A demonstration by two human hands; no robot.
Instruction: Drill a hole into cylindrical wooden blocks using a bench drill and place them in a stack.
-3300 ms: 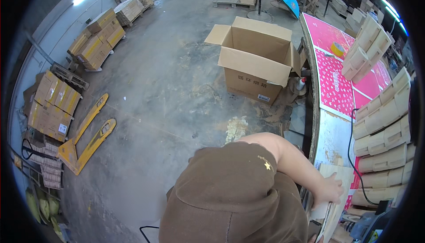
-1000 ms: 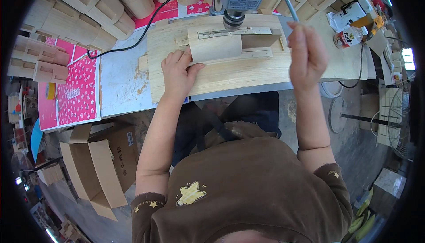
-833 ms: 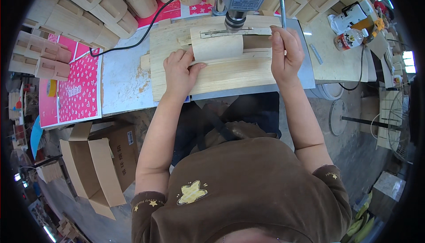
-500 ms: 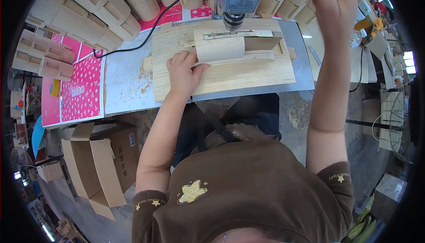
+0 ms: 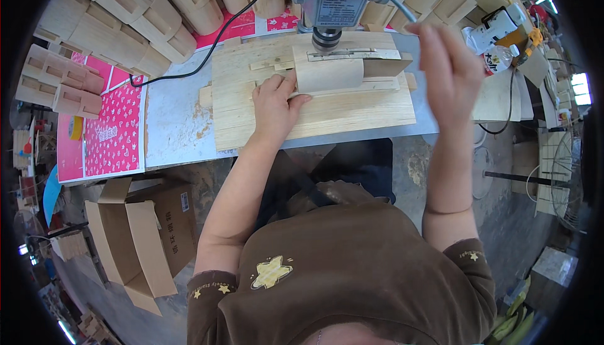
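A blue-grey bench drill [image 5: 336, 5] stands over the table, its chuck [image 5: 326, 38] just above the back edge of a curved pale wooden piece [image 5: 330, 74]. That piece lies on a flat wooden board [image 5: 352, 109] fitted with thin strips. My left hand [image 5: 277, 103] grips the piece's left end, fingers at its edge and thumb along the front. Somewhat smeared by motion, my right hand [image 5: 450, 68] is closed at the end of the drill's lever [image 5: 402, 8]. Whether a bit touches the wood is too small to tell.
Stacked wooden cylinders with cut-outs [image 5: 135, 15] line the back, more at the left [image 5: 69, 87]. A black cable [image 5: 207, 55] crosses the table. A plastic bottle [image 5: 500, 59] stands at the right. Yellow tape [image 5: 76, 126] lies left; an open cardboard box [image 5: 141, 238] is on the floor.
My left hand and the curved wooden piece have shifted right across the board. My right hand has come down and towards me, and the lever has swung down with it.
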